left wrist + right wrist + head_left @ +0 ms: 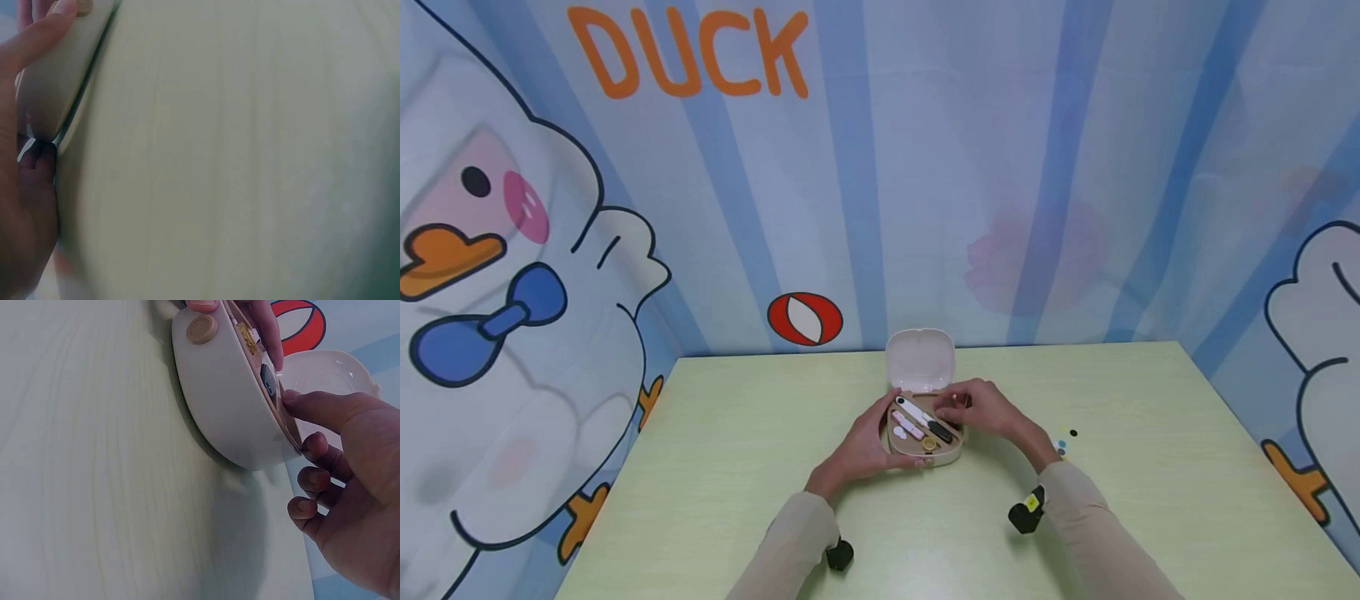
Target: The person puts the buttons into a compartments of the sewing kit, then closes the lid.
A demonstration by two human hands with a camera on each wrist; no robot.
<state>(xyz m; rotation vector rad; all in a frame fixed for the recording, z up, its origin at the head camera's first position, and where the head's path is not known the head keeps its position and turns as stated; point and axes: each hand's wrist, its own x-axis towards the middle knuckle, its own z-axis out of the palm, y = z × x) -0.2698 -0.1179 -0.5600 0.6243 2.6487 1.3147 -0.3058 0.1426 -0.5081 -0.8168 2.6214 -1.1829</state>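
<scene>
On the pale table (737,442), one lidded case (943,457), already opened and partly filled, not yet closed, seemingly midway. Held around the near-left side by the left hand (867,443); reached into by the right hand (988,408), impossible to tell if pinching anything. Inside, one white-and-black slim tool (913,410), one pink stick (908,425), one gold ring-like piece (929,444), one white piece (899,432). Loose beside the right sleeve (1097,529), perhaps five tiny discs (1073,432).

Pale rounded case (228,394) (lid (920,360) raised), near far table edge (805,357), small items (916,411) inside

The orange word "DUCK" (707,52) stands on the striped backdrop (917,167).
</scene>
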